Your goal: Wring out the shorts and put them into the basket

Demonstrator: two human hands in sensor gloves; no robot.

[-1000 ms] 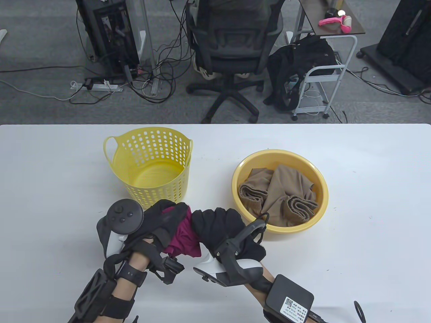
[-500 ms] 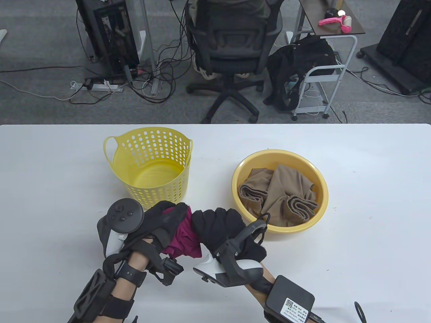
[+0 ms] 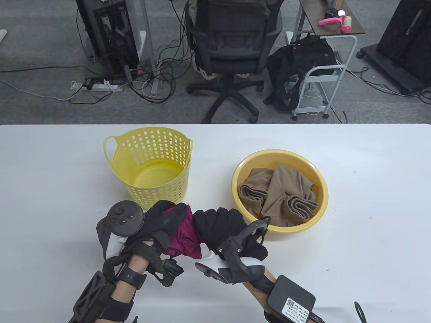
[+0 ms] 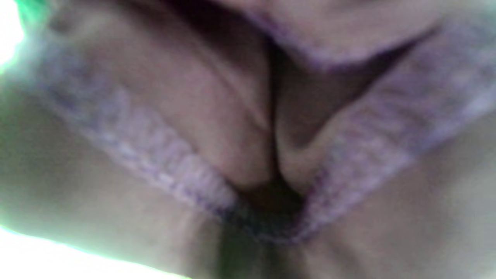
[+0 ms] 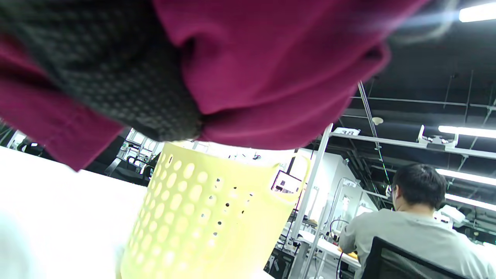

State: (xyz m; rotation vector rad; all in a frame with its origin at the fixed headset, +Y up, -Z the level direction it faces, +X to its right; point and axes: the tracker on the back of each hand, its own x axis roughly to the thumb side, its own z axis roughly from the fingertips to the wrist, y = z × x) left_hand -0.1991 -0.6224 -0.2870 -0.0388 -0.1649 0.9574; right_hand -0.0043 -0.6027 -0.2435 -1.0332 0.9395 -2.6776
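Maroon shorts [image 3: 183,237] are bunched between my two gloved hands near the table's front edge. My left hand [image 3: 165,217] grips their left end and my right hand [image 3: 219,223] grips their right end, fingers curled round the cloth. The yellow perforated basket [image 3: 151,165] stands upright just behind my left hand and holds nothing that I can see. In the right wrist view the maroon shorts [image 5: 271,66] fill the top, with a gloved finger [image 5: 116,85] across them and the basket [image 5: 201,217] below. The left wrist view is a blur of folded cloth [image 4: 248,128] pressed close to the lens.
A yellow round basin [image 3: 279,190] with brown shorts [image 3: 279,195] in it sits right of the basket, close to my right hand. Beyond the table's far edge stand an office chair [image 3: 232,50], a computer tower [image 3: 107,33] and a white cart [image 3: 323,67]. A person [image 5: 418,228] sits in the background.
My right hand has turned slightly, its tracker dropping a little toward the front edge. The shorts stay gripped between both hands in the same place.
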